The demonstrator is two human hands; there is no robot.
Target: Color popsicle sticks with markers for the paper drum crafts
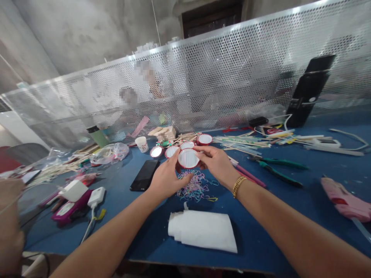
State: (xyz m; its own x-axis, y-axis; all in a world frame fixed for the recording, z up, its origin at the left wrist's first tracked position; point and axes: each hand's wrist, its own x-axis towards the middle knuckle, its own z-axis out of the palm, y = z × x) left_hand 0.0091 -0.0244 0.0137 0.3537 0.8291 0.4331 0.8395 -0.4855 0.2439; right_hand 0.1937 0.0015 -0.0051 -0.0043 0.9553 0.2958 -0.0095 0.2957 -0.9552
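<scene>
Both my hands hold one round red-rimmed lid with a white face (188, 158) above the blue table (269, 216). My left hand (166, 178) pinches its left edge and my right hand (216, 163), with a gold bracelet on the wrist, grips its right side. Right under the hands lies a heap of thin coloured rubber bands (195, 187). Several more red-rimmed lids (171, 151) sit in a row just beyond, one (204, 139) further back.
A folded white cloth (203, 230) lies near me. A black phone (144, 175) is left of my hands, green pliers (275, 168) and a pink glue gun (346, 200) to the right. Wooden sticks, a small cup (142, 144) and a perforated metal screen (232, 73) lie behind.
</scene>
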